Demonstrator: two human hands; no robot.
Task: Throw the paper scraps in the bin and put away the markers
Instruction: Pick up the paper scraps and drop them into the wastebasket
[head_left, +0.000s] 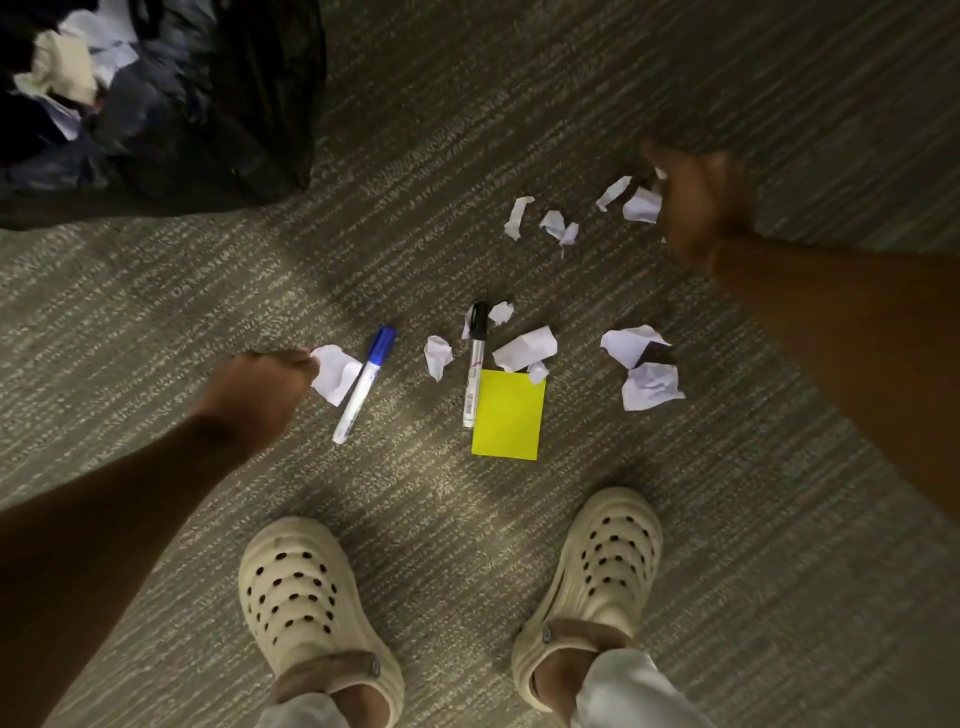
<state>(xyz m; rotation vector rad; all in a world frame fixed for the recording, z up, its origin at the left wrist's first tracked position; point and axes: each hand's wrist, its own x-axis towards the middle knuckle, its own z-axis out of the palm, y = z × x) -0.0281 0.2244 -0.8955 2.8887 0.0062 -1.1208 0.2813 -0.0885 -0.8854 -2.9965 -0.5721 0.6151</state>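
Gathering paper scraps off the grey-green ribbed carpet (519, 104) is, by my judgement, the step in hand, and it stands at an early stage: most of the litter lies uncollected. The left hand (262, 387) is curled closed, its fingertips pinching the edge of a crumpled white paper scrap (335, 373) that lies touching the blue-capped white marker (363, 385). The right hand (696, 202) is blurred; it is at a crumpled white scrap by the far cluster (642, 205), and a sliver of white shows above its knuckles, but whether it grips either piece I cannot tell. The black-capped white marker (475, 364) lies among further scraps, just beside a flat yellow rectangular sticky-note pad (509, 415). The black plastic bin bag (218, 119), already holding white and cream paper, sits at the far left, well apart from the litter. The next move calls for lifting the held pieces clear without dragging the blue-capped marker, then carrying them across to the bag. Hard to make out: a dark patch beside the large crumpled white scraps at right (644, 364), which may be shadow or printing. The bag is cut off by the frame edge, and no place for storing the markers is in view.
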